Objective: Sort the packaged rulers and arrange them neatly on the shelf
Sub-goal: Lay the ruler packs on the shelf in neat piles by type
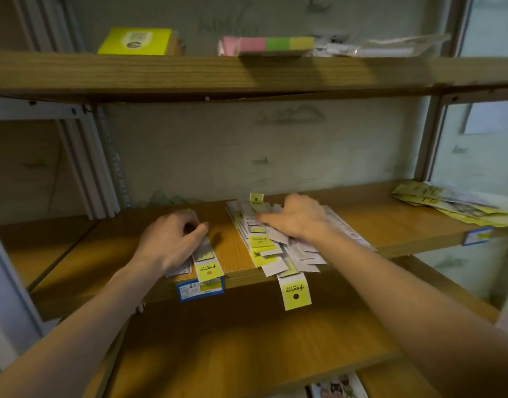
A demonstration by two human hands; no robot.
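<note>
The middle shelf [362, 222] carries everything. The loose pile of packaged rulers [278, 242] lies fanned at its centre, one yellow-tagged ruler [294, 291] overhanging the front edge — a sideways sweep could tip it off. The right hand [297, 218] lies flat on the pile, fingers spread. The left hand [172, 239], fingers curled, holds the small sorted stack [202, 261] — it may skew.

Under the left hand [172, 239] lies a small stack of rulers [205, 261], long clear sleeves with yellow header cards, squared up and overhanging the shelf [235, 254] front. Under the right hand [297, 218] a larger pile [272, 254] fans out untidily, one ruler [294, 291] hanging well past the edge.
</note>
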